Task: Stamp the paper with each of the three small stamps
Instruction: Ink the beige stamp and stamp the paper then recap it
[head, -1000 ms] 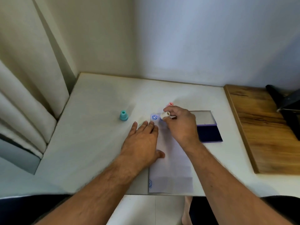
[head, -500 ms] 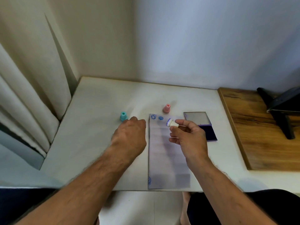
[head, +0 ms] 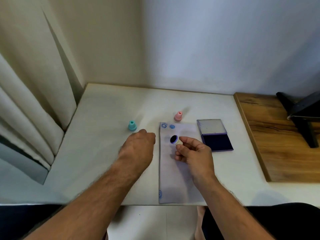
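A long white paper (head: 174, 170) lies on the white table (head: 107, 118), with two blue prints at its far left corner and one at its near left corner. My right hand (head: 194, 153) pinches a small cream stamp (head: 175, 140) above the paper, its dark inked face tilted up and to the left. My left hand (head: 138, 146) hovers left of the paper with fingers curled, holding nothing. A teal stamp (head: 132, 125) stands just beyond that hand. A pink stamp (head: 178, 116) stands past the paper's far edge.
An open ink pad (head: 213, 134) lies right of the paper, lid raised flat and dark blue pad toward me. A wooden board (head: 277, 135) with a black stand (head: 301, 115) sits at the right. A curtain (head: 26, 101) hangs at the left.
My right hand has lifted the cream stamp off the paper's far corner, pulled it toward me and turned its face upward. My left hand left the paper and moved left, fingers curling.
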